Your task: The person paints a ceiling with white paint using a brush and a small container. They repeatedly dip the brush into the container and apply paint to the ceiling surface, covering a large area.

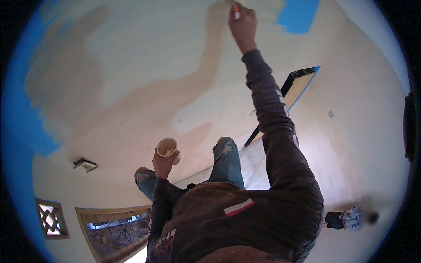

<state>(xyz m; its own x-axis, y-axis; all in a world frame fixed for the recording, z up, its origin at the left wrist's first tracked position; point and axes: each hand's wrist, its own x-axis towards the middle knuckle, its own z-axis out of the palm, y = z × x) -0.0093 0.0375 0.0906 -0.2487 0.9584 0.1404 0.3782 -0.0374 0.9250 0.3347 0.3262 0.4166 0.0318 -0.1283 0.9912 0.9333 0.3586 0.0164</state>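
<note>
My right hand [243,28] is raised high against the wall, fingers closed round a paintbrush with an orange and white handle [237,12]; its bristles barely show at the upper edge. Lower down, my left hand [162,166] grips a pale plastic tub [177,159] with some cream paint inside. The wall [144,48] has a streaky cream coat over blue. Bright blue patches show at the upper right [299,15] and along the far left [22,105]. My arm throws a shadow on the coat.
A dark-framed doorway [302,85] opens right of my arm. A wall box [85,165] and a window with a scrolled grille [118,232] are at the left, beside a small lattice opening [50,219]. Another person [346,219] stands at the lower right. Pale floor tiles [254,168] lie below.
</note>
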